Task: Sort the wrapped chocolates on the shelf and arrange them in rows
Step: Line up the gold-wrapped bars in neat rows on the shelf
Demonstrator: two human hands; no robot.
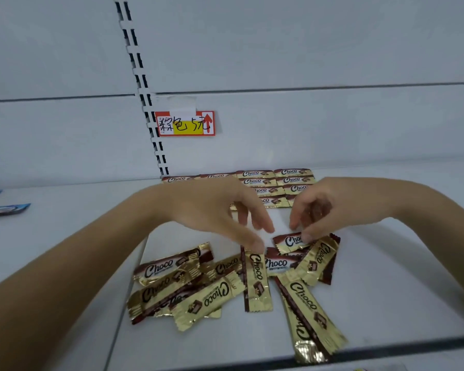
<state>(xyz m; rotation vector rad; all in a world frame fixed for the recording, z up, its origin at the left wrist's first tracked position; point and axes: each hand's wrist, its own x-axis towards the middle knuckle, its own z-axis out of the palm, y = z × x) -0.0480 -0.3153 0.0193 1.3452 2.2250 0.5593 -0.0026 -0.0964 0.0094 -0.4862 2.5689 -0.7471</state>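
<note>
Gold-and-brown "Choco" wrapped chocolates lie in a loose pile (198, 287) on the white shelf (386, 277) in front of me. Neat rows of the same chocolates (276, 183) line the back of the shelf. My left hand (217, 210) reaches over the pile with relaxed fingers, and one fingertip touches the top of an upright chocolate (257, 282). My right hand (322, 207) has curled fingers, and its thumb and fingertips pinch the edge of a chocolate (288, 241) at the top right of the pile. Both hands hide part of the rows.
A red, yellow and white price label (184, 123) hangs on the back panel beside a slotted upright (156, 135). Two blue-wrapped items (6, 208) lie at the far left of the shelf. The shelf's dark front edge (386, 349) runs just below the pile.
</note>
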